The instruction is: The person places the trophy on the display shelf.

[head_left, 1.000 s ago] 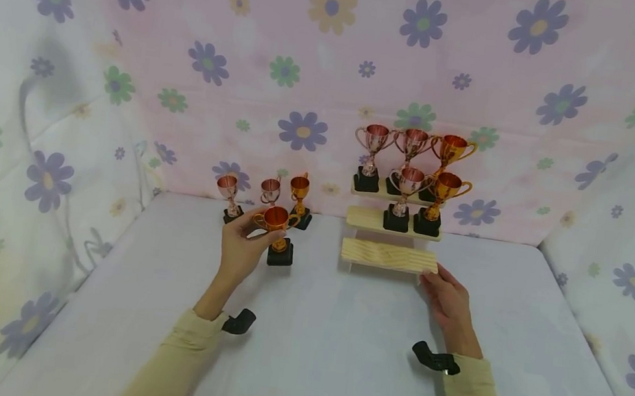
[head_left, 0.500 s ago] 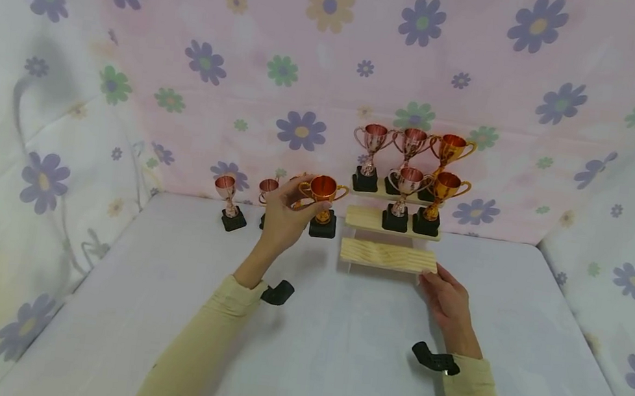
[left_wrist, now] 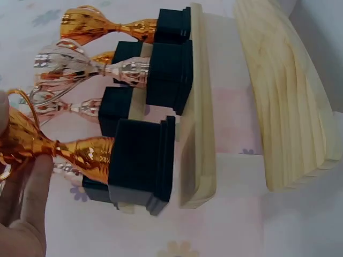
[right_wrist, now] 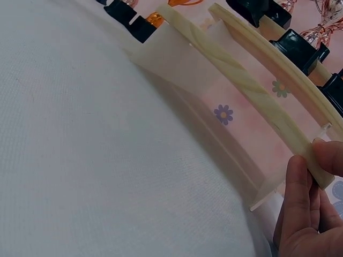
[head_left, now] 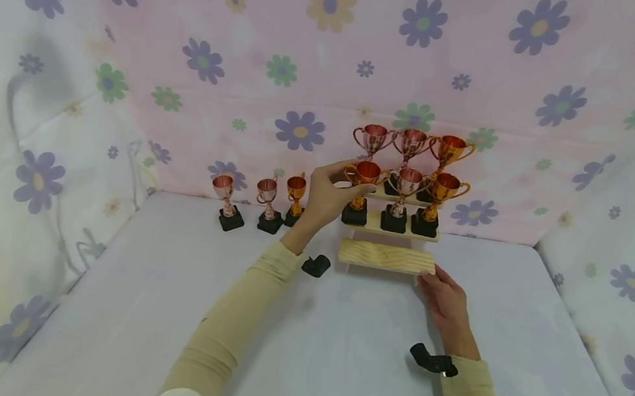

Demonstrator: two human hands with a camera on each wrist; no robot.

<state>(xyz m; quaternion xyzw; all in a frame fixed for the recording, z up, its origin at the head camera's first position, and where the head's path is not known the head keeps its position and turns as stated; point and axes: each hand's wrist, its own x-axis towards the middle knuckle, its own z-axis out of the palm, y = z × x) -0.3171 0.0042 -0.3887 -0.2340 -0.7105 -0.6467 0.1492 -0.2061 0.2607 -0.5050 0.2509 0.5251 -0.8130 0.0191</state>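
Since 1.0 s ago your left hand [head_left: 326, 196] has carried the gold trophy [head_left: 362, 180] from the group on the counter [head_left: 334, 357] over to the wooden tiered stand [head_left: 387, 256], where its black base now sits at the left end of the middle step, just beside the 2 trophies already on that step. Your fingers are curled round the cup, thumb and fingertips [left_wrist: 32, 182] pinching it near the handle, and in the left wrist view the base looks to be at or slightly past the step's left end. To finish this well, I'd check that the base rests flat and fully on the wood before you let go, nudge it toward its neighbour if it overhangs, and release gently so it does not rock into the pink one beside it. Your left arm is stretched well forward and across toward the stand, sleeve low over the counter. Your right hand [head_left: 447, 302] rests at the right end of the stand's lowest step, fingers pinching the board's end [right_wrist: 316, 166] to steady it; keep it there. 3 trophies remain on the counter left of the stand, and 3 more fill the stand's top step.
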